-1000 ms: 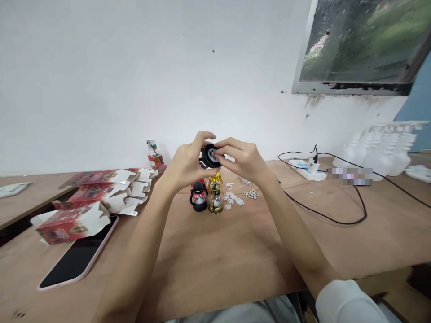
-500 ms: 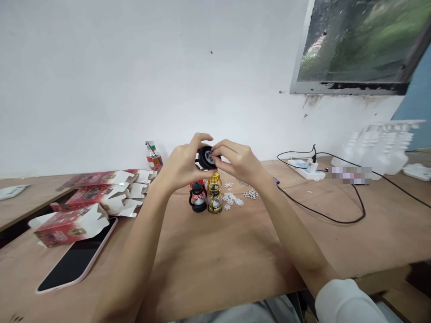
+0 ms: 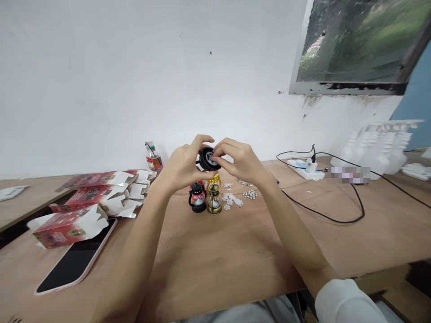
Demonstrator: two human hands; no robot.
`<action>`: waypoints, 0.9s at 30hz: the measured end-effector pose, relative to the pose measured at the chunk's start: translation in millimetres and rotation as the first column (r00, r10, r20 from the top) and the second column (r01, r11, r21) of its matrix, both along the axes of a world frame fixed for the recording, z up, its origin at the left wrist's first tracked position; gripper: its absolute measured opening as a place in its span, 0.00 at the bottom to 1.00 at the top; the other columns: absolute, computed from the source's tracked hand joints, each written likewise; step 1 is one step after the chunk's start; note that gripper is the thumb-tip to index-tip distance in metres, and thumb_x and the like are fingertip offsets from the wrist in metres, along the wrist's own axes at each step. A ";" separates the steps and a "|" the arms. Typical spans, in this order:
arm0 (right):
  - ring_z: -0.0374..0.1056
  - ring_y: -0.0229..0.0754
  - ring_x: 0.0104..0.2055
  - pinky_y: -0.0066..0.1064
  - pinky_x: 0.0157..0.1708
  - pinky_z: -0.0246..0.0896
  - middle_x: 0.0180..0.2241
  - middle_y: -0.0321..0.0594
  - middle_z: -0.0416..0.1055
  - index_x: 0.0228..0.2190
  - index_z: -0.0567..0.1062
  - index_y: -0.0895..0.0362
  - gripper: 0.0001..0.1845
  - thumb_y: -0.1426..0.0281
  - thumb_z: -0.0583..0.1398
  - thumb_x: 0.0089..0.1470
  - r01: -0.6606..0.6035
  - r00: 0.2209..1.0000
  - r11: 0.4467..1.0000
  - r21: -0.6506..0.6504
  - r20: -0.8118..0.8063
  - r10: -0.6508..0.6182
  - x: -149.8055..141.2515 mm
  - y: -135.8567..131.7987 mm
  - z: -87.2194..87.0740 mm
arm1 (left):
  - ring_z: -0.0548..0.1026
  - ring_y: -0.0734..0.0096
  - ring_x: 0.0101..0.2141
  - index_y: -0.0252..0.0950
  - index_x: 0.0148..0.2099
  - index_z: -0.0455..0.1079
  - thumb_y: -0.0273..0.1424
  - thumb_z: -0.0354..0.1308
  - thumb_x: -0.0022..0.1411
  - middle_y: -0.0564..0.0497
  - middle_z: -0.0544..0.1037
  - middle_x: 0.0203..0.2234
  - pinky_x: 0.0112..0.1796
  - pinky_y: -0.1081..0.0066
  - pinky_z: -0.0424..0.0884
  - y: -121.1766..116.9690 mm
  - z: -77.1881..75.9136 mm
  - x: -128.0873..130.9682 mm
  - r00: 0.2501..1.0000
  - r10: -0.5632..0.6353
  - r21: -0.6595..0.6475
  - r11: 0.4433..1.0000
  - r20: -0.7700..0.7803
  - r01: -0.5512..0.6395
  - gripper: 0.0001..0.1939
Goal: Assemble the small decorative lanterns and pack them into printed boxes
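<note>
Both hands are raised above the wooden table (image 3: 235, 251) and meet on a small black round lantern (image 3: 206, 159), its underside turned toward me. My left hand (image 3: 183, 166) wraps its fingers round the lantern's left side. My right hand (image 3: 240, 160) pinches at the pale centre of the underside with thumb and forefinger. Below the hands, a small black lantern (image 3: 197, 198) and a gold lantern (image 3: 214, 194) stand upright side by side. Behind them a red lantern is mostly hidden.
Small white tabs (image 3: 230, 200) and a cluster of button cells (image 3: 250, 194) lie right of the lanterns. Several red-and-white boxes (image 3: 90, 197) and a phone (image 3: 76, 258) lie at left. A power strip (image 3: 305, 168) with black cable (image 3: 336, 215) runs at right. A small bottle (image 3: 152, 157) stands by the wall.
The hands with the black lantern have shifted very slightly; the grip is the same. Nothing on the table has moved.
</note>
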State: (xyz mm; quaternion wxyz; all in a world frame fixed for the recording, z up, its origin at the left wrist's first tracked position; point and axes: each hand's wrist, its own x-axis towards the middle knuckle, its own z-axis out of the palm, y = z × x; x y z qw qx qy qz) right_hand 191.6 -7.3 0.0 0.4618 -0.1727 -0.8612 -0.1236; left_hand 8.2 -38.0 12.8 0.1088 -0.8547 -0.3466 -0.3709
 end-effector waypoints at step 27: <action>0.65 0.37 0.37 0.34 0.39 0.62 0.34 0.39 0.67 0.29 0.67 0.57 0.04 0.76 0.55 0.55 0.009 0.998 0.990 -0.139 0.057 -0.002 4.9 -6.0 4.3 | 0.76 0.60 0.44 0.39 0.52 0.56 0.31 0.63 0.47 0.46 0.77 0.42 0.39 0.67 0.71 10.8 -3.6 -2.2 0.992 -0.111 -0.074 0.991 0.065 0.115 0.30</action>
